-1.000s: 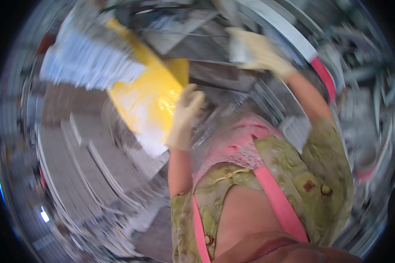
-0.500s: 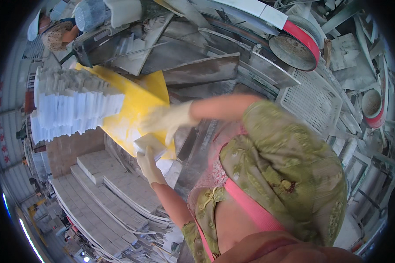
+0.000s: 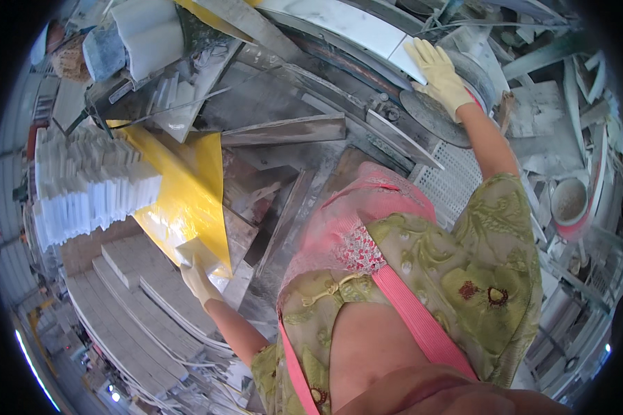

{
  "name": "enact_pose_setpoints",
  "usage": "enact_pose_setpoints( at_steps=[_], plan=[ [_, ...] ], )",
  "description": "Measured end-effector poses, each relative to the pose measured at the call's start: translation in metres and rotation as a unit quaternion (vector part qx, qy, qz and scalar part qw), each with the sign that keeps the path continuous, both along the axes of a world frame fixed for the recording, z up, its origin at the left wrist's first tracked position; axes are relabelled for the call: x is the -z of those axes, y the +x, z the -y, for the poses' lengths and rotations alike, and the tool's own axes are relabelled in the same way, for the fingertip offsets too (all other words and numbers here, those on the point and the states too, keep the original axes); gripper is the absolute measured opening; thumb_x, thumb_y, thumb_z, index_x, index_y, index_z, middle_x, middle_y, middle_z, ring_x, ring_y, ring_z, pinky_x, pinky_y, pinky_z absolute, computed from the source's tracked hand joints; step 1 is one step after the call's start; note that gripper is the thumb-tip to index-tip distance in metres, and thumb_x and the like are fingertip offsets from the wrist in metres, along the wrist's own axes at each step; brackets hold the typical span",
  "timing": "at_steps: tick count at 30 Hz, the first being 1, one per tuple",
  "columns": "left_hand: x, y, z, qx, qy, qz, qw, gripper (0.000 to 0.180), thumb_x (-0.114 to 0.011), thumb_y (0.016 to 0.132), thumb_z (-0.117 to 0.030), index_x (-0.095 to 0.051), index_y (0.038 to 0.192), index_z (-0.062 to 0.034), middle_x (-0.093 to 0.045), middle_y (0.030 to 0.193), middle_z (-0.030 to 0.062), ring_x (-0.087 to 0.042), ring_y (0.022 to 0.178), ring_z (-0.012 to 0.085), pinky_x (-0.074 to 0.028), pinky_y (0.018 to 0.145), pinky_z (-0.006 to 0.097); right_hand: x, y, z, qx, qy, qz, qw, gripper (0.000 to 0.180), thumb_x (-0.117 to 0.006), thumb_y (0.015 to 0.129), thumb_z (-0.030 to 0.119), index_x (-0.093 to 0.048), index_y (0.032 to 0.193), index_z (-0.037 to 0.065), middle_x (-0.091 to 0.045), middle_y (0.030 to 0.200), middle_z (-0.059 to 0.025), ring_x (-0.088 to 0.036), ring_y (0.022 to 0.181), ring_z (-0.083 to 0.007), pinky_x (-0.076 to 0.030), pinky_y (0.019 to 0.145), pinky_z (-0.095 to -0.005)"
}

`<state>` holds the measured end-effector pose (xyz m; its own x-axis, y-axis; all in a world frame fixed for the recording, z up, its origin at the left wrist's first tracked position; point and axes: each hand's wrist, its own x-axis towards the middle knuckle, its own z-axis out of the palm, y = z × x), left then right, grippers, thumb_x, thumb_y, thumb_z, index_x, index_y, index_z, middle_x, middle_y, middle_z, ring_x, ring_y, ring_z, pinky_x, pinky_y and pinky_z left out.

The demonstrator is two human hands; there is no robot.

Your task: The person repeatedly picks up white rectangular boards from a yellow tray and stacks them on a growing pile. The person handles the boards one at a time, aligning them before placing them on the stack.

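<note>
While the left hand (image 3: 201, 282) grips a small pale tile (image 3: 195, 251) — it juts just past the fingers, at the lower edge of a yellow sheet (image 3: 190, 190) — the right hand (image 3: 435, 76) is open, fingers spread at the end of a row of white pieces (image 3: 360, 28), well apart from that tile. Left of the sheet, white slabs (image 3: 93, 194) stand stacked; a perforated crate (image 3: 450, 178) lies near the right forearm.
</note>
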<state>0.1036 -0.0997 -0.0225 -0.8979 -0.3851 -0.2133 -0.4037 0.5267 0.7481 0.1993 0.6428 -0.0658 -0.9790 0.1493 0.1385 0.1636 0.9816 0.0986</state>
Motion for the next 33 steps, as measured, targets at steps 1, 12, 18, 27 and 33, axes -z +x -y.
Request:
enact_pose_setpoints(
  at_steps=[1, 12, 18, 27, 33],
  plan=[
    [-0.005, 0.001, -0.006, -0.003, -0.030, 0.018, 0.999, 0.049, -0.065, 0.096, -0.025, -0.058, 0.130, 0.0099, -0.069, 0.115, 0.0215, -0.067, 0.100, 0.0292, -0.052, 0.090, 0.040, 0.004, -0.005, 0.002, 0.009, -0.003, -0.016, 1.000, 0.095, -0.083, 0.079, 0.025, -0.031, 0.159, 0.012, -0.039, 0.159, -0.0154, -0.034, 0.149, -0.0327, -0.029, 0.123, -0.0462],
    [-0.013, 0.009, -0.028, -0.055, 0.022, -0.030, 0.998, 0.040, -0.064, 0.096, -0.019, -0.061, 0.127, 0.0048, -0.069, 0.113, 0.0144, -0.064, 0.101, 0.0229, -0.050, 0.090, 0.038, -0.017, -0.044, -0.019, -0.141, 0.100, -0.037, 0.984, 0.067, -0.068, 0.088, 0.015, -0.045, 0.150, 0.009, -0.050, 0.152, -0.0127, -0.045, 0.143, -0.0266, -0.032, 0.122, -0.0461],
    [0.007, 0.000, 0.000, -0.027, -0.007, -0.027, 0.999, 0.040, -0.065, 0.096, -0.019, -0.060, 0.129, 0.0044, -0.069, 0.114, 0.0138, -0.064, 0.102, 0.0221, -0.051, 0.090, 0.037, -0.010, -0.076, -0.001, -0.105, 0.045, 0.018, 0.993, 0.085, -0.078, 0.081, 0.021, -0.037, 0.155, 0.008, -0.039, 0.161, -0.0118, -0.036, 0.150, -0.0254, -0.027, 0.124, -0.0473],
    [0.010, 0.003, 0.014, 0.108, -0.084, -0.020, 0.990, 0.054, -0.066, 0.094, -0.040, -0.063, 0.133, -0.0038, -0.069, 0.122, 0.0132, -0.065, 0.111, 0.0248, -0.052, 0.094, 0.037, -0.012, -0.094, -0.014, -0.195, -0.038, -0.065, 0.978, 0.059, -0.069, 0.087, 0.014, -0.055, 0.144, 0.004, -0.056, 0.144, -0.0202, -0.052, 0.135, -0.0361, -0.039, 0.117, -0.0438],
    [-0.019, 0.003, 0.008, 0.084, -0.028, 0.067, 0.994, 0.056, -0.068, 0.088, -0.045, -0.070, 0.111, 0.0062, -0.073, 0.096, 0.0139, -0.072, 0.083, 0.0199, -0.057, 0.062, 0.035, -0.065, -0.145, 0.024, 0.055, 0.050, 0.088, 0.993, 0.056, -0.067, 0.096, 0.037, -0.060, 0.137, 0.000, -0.072, 0.119, -0.0193, -0.069, 0.105, -0.0388, -0.053, 0.092, -0.0461]
  ],
)
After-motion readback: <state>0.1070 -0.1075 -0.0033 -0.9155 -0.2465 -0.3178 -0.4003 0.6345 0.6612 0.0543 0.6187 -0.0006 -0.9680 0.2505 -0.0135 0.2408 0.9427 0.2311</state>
